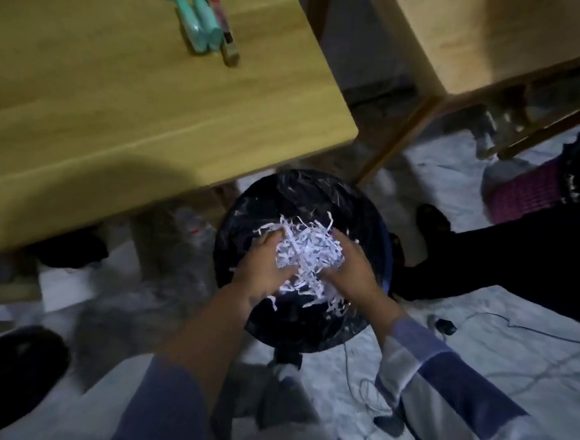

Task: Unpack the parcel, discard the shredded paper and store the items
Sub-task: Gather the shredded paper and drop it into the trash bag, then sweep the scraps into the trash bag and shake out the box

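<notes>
We are curling the fingers (269, 239) of our left hand (263, 269) round the 9 o'clock side of a clump of shredded paper (308, 252), the fingertips sinking into the strips. We are curling the fingers of our right hand (352, 270) round the 3 o'clock side in the same way. The two hands are cupping the clump between them, thumbs nearly meeting at its 6 o'clock edge. Both hands are partly closed on the paper; neither is flat.

We are holding the clump directly over the mouth of a round bin (305, 255) lined with a black bag. Loose white strips are hanging from the clump at 6 o'clock and are clinging to the liner at 12 o'clock.

Both forearms are entering from 6 o'clock in blue-and-pale sleeves (442, 378).

The bin is standing on a pale floor, just beside the corner of a wooden table (101, 103) at 10 o'clock. Teal items (199, 24) are lying on the table near 12 o'clock. A second wooden surface (500, 38) is showing at 1 o'clock. A pink basket (524, 191) is sitting at 3 o'clock. Thin cables (479, 336) are trailing across the floor at 4 o'clock.
</notes>
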